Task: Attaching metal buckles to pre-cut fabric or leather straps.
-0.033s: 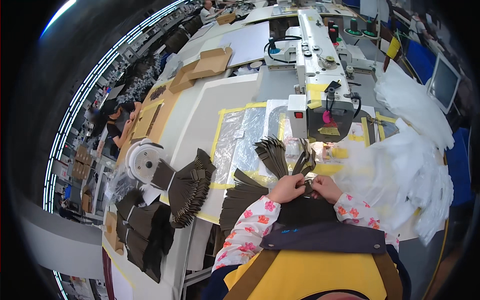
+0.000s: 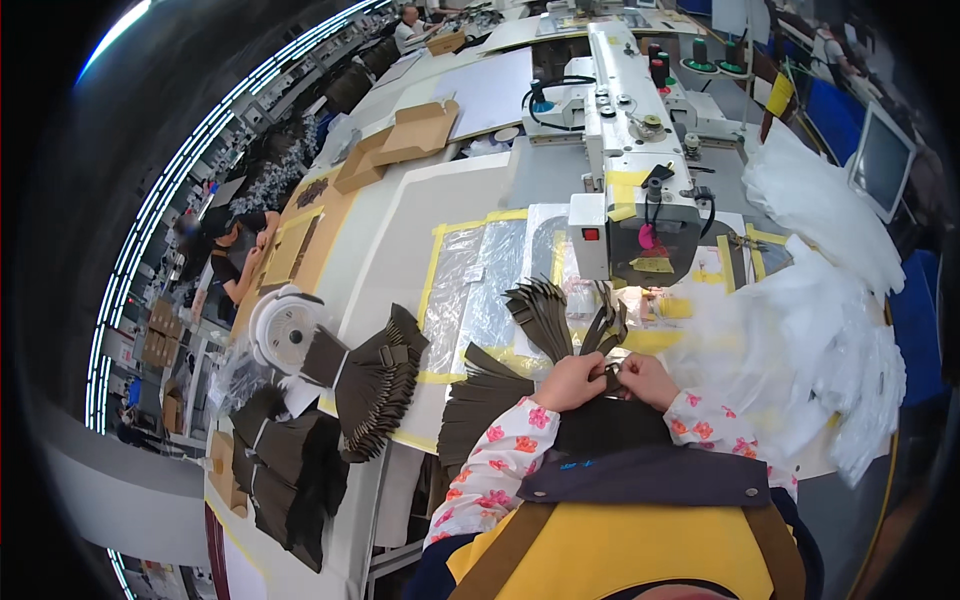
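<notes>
Pinching dark strap pc (image 2: 613, 379) btwn my L hand (image 2: 573, 382) & R hand (image 2: 648, 380); barely shifted vs. moment ago, same pc underway.

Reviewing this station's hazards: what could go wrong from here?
1. The dark strips fanned beside the left hand might get knocked askew by the flowered sleeve.
2. The white sheeting, heaped right of the right hand, could slide into the work.
3. Small pieces between the fingertips might slip.
</notes>
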Action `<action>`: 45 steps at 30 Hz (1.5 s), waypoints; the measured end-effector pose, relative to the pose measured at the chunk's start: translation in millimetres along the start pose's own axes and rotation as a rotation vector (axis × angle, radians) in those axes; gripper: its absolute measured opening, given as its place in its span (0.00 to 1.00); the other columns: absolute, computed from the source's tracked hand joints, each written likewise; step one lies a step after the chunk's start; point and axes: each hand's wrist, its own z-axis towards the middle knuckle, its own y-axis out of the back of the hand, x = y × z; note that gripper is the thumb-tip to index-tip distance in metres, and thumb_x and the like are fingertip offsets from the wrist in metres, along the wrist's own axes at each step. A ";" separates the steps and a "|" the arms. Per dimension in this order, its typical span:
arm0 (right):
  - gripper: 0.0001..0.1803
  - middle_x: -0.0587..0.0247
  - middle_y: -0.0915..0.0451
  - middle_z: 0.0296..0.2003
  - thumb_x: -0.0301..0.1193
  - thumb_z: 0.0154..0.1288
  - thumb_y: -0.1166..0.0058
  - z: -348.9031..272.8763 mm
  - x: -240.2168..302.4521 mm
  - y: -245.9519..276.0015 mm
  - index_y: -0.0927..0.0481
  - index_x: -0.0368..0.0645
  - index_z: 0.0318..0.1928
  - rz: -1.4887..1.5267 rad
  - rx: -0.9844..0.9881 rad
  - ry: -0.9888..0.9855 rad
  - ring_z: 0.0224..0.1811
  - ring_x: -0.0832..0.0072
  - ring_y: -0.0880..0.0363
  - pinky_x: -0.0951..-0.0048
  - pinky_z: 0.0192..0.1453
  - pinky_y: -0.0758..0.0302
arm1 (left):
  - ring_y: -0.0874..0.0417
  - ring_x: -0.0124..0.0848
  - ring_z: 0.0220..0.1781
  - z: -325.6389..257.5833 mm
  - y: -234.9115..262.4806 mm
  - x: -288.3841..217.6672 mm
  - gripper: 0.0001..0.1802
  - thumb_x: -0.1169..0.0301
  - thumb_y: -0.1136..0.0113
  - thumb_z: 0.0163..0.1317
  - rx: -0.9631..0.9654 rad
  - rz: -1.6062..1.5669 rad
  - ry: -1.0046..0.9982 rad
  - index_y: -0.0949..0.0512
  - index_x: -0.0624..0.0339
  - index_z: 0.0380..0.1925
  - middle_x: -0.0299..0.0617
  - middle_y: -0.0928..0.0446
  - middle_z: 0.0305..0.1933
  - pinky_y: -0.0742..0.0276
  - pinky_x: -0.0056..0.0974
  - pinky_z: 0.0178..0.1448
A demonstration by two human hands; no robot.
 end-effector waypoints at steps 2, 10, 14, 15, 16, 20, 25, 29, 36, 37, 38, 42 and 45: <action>0.09 0.57 0.28 0.16 0.28 0.44 0.46 -6.8 -2.4 -12.3 0.31 0.37 0.20 -0.456 -0.209 0.426 0.18 0.68 0.28 0.69 0.24 0.32 | 0.28 0.42 0.19 -4.8 -9.1 10.4 0.10 0.69 0.44 0.48 -0.037 0.085 -0.017 0.32 0.63 0.23 0.48 0.31 0.16 0.34 0.40 0.25; 0.09 0.62 0.28 0.17 0.29 0.47 0.44 -27.8 5.8 -8.9 0.30 0.37 0.22 -0.302 -0.160 0.363 0.19 0.76 0.29 0.74 0.24 0.32 | 0.31 0.25 0.19 -10.5 -33.0 -1.9 0.08 0.72 0.43 0.50 -0.231 -0.145 0.009 0.30 0.64 0.27 0.40 0.31 0.19 0.35 0.31 0.23; 0.07 0.71 0.29 0.18 0.28 0.53 0.44 -29.1 10.2 11.6 0.29 0.41 0.27 0.118 -0.060 0.143 0.15 0.86 0.34 0.84 0.18 0.36 | 0.32 0.19 0.23 -6.3 -21.3 -4.5 0.14 0.71 0.39 0.50 0.013 -0.659 0.110 0.29 0.66 0.35 0.33 0.32 0.23 0.35 0.27 0.26; 0.07 0.71 0.29 0.18 0.27 0.52 0.44 -29.5 14.3 15.2 0.29 0.41 0.27 0.112 -0.058 0.145 0.16 0.87 0.34 0.84 0.19 0.36 | 0.32 0.22 0.23 -4.5 -22.0 2.7 0.14 0.71 0.38 0.49 0.056 -0.540 0.046 0.29 0.66 0.33 0.36 0.31 0.23 0.35 0.29 0.27; 0.07 0.71 0.29 0.18 0.26 0.51 0.44 -26.7 5.3 20.8 0.29 0.40 0.27 0.137 -0.092 0.240 0.17 0.87 0.34 0.84 0.19 0.36 | 0.31 0.24 0.23 0.6 -26.0 6.1 0.13 0.70 0.38 0.49 0.115 -0.425 -0.033 0.28 0.65 0.32 0.38 0.31 0.22 0.35 0.31 0.27; 0.06 0.73 0.30 0.20 0.25 0.54 0.46 -47.0 31.1 57.3 0.30 0.39 0.30 0.190 -0.196 0.206 0.24 0.88 0.34 0.85 0.25 0.36 | 0.30 0.44 0.20 23.8 -32.0 -12.1 0.13 0.66 0.38 0.49 -0.078 -0.083 -0.067 0.27 0.65 0.25 0.52 0.31 0.19 0.34 0.38 0.26; 0.09 0.65 0.28 0.24 0.26 0.53 0.46 -115.1 21.6 96.5 0.30 0.38 0.34 -0.318 -0.399 0.234 0.25 0.79 0.30 0.78 0.28 0.32 | 0.31 0.48 0.16 42.9 -5.1 37.8 0.18 0.63 0.40 0.51 -0.508 0.240 0.043 0.32 0.67 0.18 0.53 0.33 0.14 0.35 0.43 0.24; 0.13 0.56 0.28 0.31 0.27 0.48 0.44 -182.8 -34.8 94.1 0.30 0.40 0.35 -0.829 -0.311 0.226 0.34 0.63 0.28 0.67 0.38 0.31 | 0.31 0.34 0.13 58.8 18.7 81.7 0.19 0.63 0.39 0.52 -0.517 0.188 0.218 0.32 0.67 0.16 0.45 0.30 0.13 0.35 0.37 0.21; 0.13 0.57 0.29 0.35 0.25 0.44 0.46 -235.7 -44.7 57.7 0.29 0.41 0.34 -1.041 -0.493 0.158 0.40 0.62 0.30 0.66 0.41 0.34 | 0.30 0.25 0.28 34.5 0.3 16.0 0.14 0.73 0.43 0.54 -0.615 0.069 0.001 0.29 0.66 0.41 0.41 0.27 0.37 0.32 0.30 0.31; 0.13 0.57 0.30 0.35 0.25 0.44 0.47 -240.0 -49.0 54.5 0.29 0.40 0.34 -1.020 -0.469 0.164 0.41 0.62 0.31 0.65 0.43 0.34 | 0.30 0.25 0.28 28.4 -7.1 -2.5 0.14 0.73 0.44 0.55 -0.491 0.025 -0.010 0.29 0.65 0.41 0.41 0.27 0.37 0.32 0.30 0.32; 0.13 0.57 0.30 0.35 0.25 0.44 0.47 -240.2 -50.8 50.8 0.29 0.40 0.34 -1.016 -0.468 0.169 0.41 0.62 0.31 0.65 0.43 0.34 | 0.28 0.28 0.30 18.5 -12.2 -17.2 0.11 0.76 0.44 0.53 -0.321 0.037 -0.062 0.27 0.63 0.39 0.41 0.27 0.36 0.31 0.31 0.35; 0.11 0.57 0.29 0.34 0.22 0.43 0.46 -235.9 -67.6 52.5 0.28 0.39 0.32 -0.943 -0.606 0.274 0.38 0.61 0.29 0.67 0.41 0.31 | 0.25 0.44 0.41 2.6 -50.7 -43.1 0.10 0.75 0.41 0.50 -0.027 0.114 -0.354 0.26 0.62 0.34 0.47 0.26 0.39 0.30 0.38 0.45; 0.10 0.58 0.27 0.34 0.21 0.43 0.44 -225.0 -73.1 66.6 0.28 0.39 0.30 -0.995 -0.692 0.334 0.36 0.61 0.27 0.69 0.38 0.29 | 0.26 0.44 0.42 -0.1 -62.6 -37.9 0.11 0.73 0.41 0.50 -0.012 0.176 -0.350 0.26 0.62 0.35 0.47 0.26 0.40 0.29 0.39 0.45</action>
